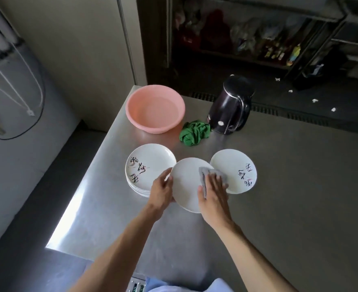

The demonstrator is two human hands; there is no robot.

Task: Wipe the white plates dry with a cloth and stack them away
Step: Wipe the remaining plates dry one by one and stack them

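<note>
Plate point(185, 186) mid steel table point(289, 197): left hand point(162, 189) grips its left rim, right hand point(215, 192), fingers flat, presses grey cloth point(204, 173) on it. Stack point(144, 167) near left edge; right pile point(232, 171) maybe two plates, unclear.

A steel tabletop point(279, 186) catches pale light along its edge left of the left hand point(162, 187). Beyond that hand rises a beige wall point(79, 39); far beyond the right hand point(213, 190) stand dark shelves point(258, 45).
</note>
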